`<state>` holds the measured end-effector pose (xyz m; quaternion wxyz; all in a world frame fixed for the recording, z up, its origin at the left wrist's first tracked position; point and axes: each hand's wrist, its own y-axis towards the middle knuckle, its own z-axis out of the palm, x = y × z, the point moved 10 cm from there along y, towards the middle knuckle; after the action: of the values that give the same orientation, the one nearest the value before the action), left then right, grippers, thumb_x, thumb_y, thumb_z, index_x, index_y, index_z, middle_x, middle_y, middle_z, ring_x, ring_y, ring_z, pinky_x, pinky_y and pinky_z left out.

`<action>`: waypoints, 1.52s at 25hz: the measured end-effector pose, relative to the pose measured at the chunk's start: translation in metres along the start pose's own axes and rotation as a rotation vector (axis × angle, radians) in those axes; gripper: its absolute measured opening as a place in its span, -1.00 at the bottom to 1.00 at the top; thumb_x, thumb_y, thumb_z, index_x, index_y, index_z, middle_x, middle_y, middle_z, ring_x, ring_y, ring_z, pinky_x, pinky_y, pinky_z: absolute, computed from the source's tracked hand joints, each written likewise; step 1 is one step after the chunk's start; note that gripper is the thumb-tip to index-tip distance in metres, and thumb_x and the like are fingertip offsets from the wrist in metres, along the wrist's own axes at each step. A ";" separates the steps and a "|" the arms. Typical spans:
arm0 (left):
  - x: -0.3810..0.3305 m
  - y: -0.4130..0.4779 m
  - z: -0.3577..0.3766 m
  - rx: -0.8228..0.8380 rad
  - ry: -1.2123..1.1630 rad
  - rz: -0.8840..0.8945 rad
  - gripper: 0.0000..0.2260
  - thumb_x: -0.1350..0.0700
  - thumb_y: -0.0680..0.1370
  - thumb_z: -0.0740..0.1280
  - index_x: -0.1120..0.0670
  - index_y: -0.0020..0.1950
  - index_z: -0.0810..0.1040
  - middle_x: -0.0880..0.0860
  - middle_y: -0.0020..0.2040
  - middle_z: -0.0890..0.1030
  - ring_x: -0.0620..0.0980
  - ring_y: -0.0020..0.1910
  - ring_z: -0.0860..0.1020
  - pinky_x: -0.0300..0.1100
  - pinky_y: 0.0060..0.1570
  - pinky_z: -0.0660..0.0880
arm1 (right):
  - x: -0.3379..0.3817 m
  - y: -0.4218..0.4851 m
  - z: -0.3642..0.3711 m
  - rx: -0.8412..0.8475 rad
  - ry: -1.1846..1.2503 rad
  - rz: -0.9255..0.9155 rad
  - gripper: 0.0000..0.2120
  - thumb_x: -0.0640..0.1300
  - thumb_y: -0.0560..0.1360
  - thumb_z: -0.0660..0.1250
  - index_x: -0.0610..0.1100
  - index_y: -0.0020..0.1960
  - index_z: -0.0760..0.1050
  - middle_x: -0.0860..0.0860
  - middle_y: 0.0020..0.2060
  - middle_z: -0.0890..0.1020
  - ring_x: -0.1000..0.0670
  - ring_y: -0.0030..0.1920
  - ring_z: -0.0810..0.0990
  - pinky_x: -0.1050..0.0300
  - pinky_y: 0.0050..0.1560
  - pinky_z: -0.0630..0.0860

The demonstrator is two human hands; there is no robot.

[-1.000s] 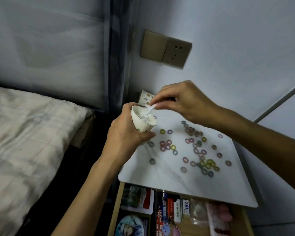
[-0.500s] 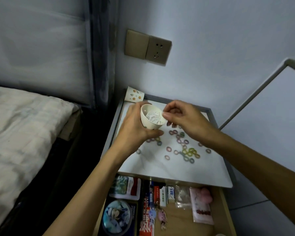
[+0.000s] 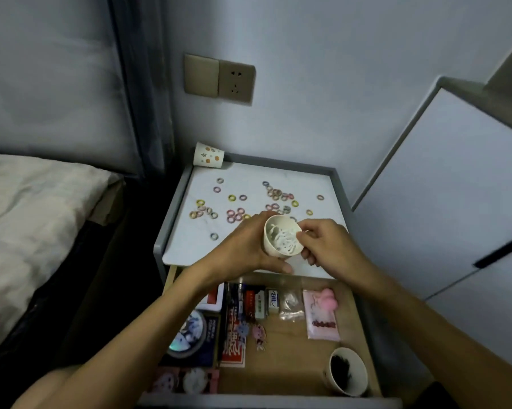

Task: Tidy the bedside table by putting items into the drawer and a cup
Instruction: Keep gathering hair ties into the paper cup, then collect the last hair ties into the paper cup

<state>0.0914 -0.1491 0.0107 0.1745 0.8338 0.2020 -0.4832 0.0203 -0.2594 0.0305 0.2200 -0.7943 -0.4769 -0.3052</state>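
Observation:
My left hand (image 3: 243, 246) grips a small white paper cup (image 3: 281, 239) holding white items, tilted toward me above the front edge of the bedside table (image 3: 189, 243). My right hand (image 3: 322, 246) is at the cup's right rim, fingers curled against it; I cannot tell whether it pinches anything. Several small coloured rings (image 3: 278, 196) lie scattered on the white tabletop. Below, the drawer (image 3: 293, 358) stands open.
A patterned paper cup (image 3: 209, 154) lies on its side at the table's back left corner. The drawer holds cards, small boxes, a pink packet (image 3: 321, 314) and a cup with dark contents (image 3: 347, 371). A bed (image 3: 33, 216) is at left, a white cabinet (image 3: 443, 202) at right.
Both hands and the cup have come back toward me, from over the tabletop to its front edge. The view has tipped down, so more of the open drawer shows.

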 end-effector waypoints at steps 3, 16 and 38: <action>0.000 -0.011 0.013 0.036 0.173 -0.100 -0.38 -0.30 0.40 0.40 -0.04 0.37 0.43 -0.15 0.25 0.50 -0.18 0.09 0.47 -0.36 -0.07 0.38 | -0.022 -0.026 0.003 0.000 -0.116 -0.029 -0.82 -0.17 0.59 0.23 -0.06 0.10 0.59 0.10 -0.39 0.59 0.19 -0.42 0.57 0.24 -0.32 0.49; 0.077 -0.060 0.163 0.242 0.467 -0.345 -0.83 0.37 0.45 0.39 0.23 0.02 0.61 0.24 -0.06 0.67 0.11 -0.22 0.68 -0.16 -0.38 0.58 | -0.131 -0.091 0.031 0.099 -0.079 0.047 -0.80 0.00 0.60 0.24 0.03 0.15 0.57 0.07 -0.04 0.59 0.11 -0.13 0.62 0.11 -0.07 0.61; 0.056 -0.045 0.125 0.273 0.424 -0.372 -0.73 0.10 0.60 0.27 0.06 0.30 0.51 0.09 0.13 0.65 -0.07 -0.26 0.67 -0.16 -0.18 0.59 | -0.122 -0.074 0.034 0.067 -0.171 -0.028 -0.80 -0.11 0.59 0.27 -0.07 0.15 0.61 0.05 -0.05 0.66 0.10 -0.05 0.62 0.03 0.05 0.60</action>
<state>0.0023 -0.1612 -0.1019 -0.0763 0.8805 0.3161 -0.3449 -0.0802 -0.2805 -0.0748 0.2004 -0.8029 -0.5152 -0.2231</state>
